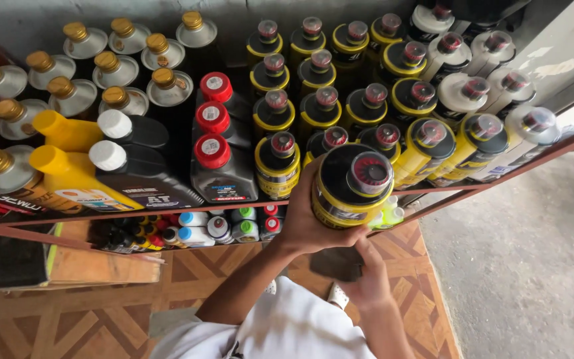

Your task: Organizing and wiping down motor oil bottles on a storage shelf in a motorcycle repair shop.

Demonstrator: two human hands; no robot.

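Observation:
My left hand (pixel 302 225) grips a black bottle with a yellow band and a clear red-lined cap (pixel 352 184). It holds the bottle at the front edge of the shelf, just ahead of a row of like bottles (pixel 278 163). Just below it, my right hand (pixel 371 284) is closed on a dark cloth (pixel 332 264) under the bottle's base. Both arms reach up from my white shirt (pixel 287 329).
The reddish metal shelf rail (pixel 167 211) runs along the front. On the shelf stand grey bottles with red caps (pixel 212 151), yellow bottles (pixel 68 169), silver tins with gold caps (pixel 117 70) and white bottles (pixel 529 126). Small bottles (pixel 197 233) sit lower down. Patterned tiles (pixel 101 319) meet concrete (pixel 533 266).

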